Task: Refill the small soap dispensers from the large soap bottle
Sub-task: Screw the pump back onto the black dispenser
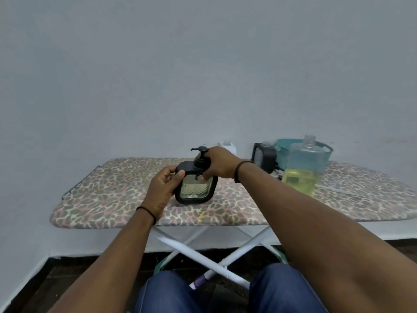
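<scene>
A small black-framed glass soap dispenser [195,188] stands on the leopard-print ironing board [112,188], near its middle. My left hand [163,188] grips the dispenser's left side. My right hand [217,162] holds the black pump head [201,158] at the dispenser's neck. To the right stands the large clear soap bottle [303,164], uncapped, with yellow liquid in its lower part. Behind it to the left a second small black dispenser [264,157] stands without a pump.
A teal basin [282,152] sits at the board's far right, behind the large bottle. A white object [226,145] shows behind my right hand, against the wall. The board's white crossed legs [203,251] and my knees fill the space below.
</scene>
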